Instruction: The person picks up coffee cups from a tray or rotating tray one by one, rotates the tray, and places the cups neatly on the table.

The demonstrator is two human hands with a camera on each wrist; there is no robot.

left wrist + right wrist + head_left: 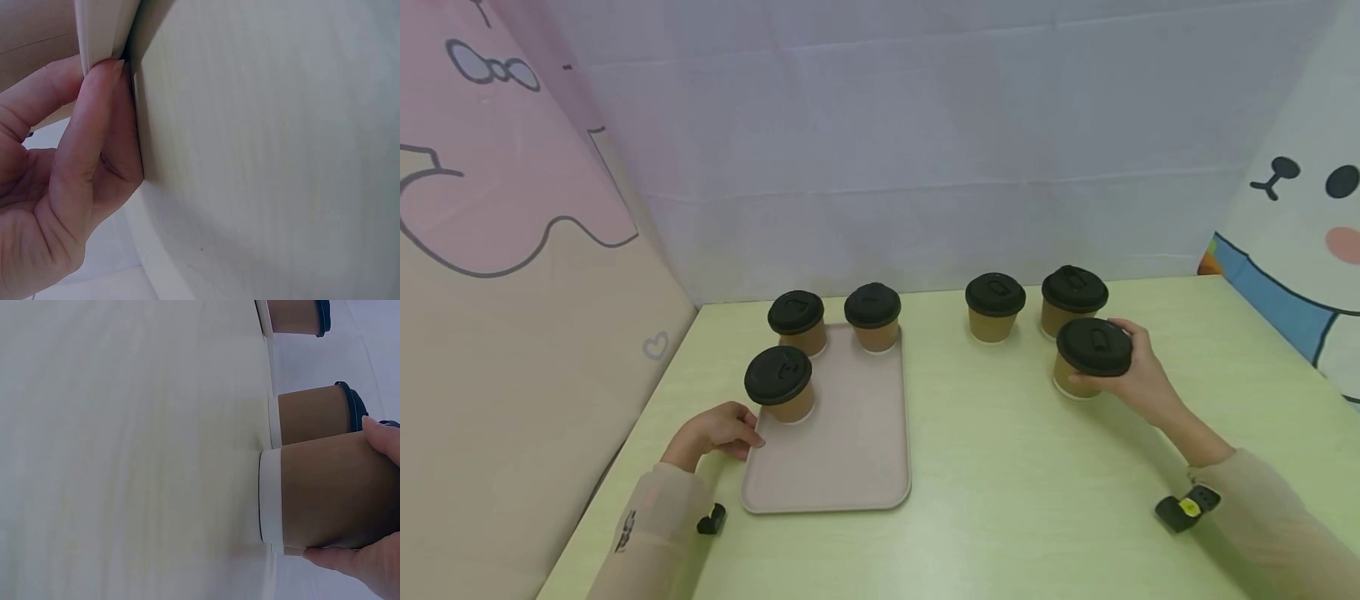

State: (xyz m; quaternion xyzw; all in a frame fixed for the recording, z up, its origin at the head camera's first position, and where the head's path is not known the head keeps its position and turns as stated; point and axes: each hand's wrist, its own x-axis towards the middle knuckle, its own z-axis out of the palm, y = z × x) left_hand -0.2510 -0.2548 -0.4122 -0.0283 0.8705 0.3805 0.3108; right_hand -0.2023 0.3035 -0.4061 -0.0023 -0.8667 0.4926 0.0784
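My right hand [1142,379] grips a brown paper cup [337,490] with a black lid [1093,346], thumb on the near side and fingers round the far side. The cup is upright at the right of the table. At the left, my left hand [721,429] pinches the left rim of a pale pinkish tray [850,450] between thumb and fingers, as the left wrist view also shows on the tray edge [103,37]. Three lidded cups stand on the tray: a front-left cup [790,404], a back-left cup [808,337] and a back-right cup [876,335].
Two more lidded cups, a nearer-left one [992,323] and a right one [1060,318], stand at the back of the light green table [1000,500], behind the held cup. A white cloth [925,150] hangs behind, with printed cartoon panels at both sides.
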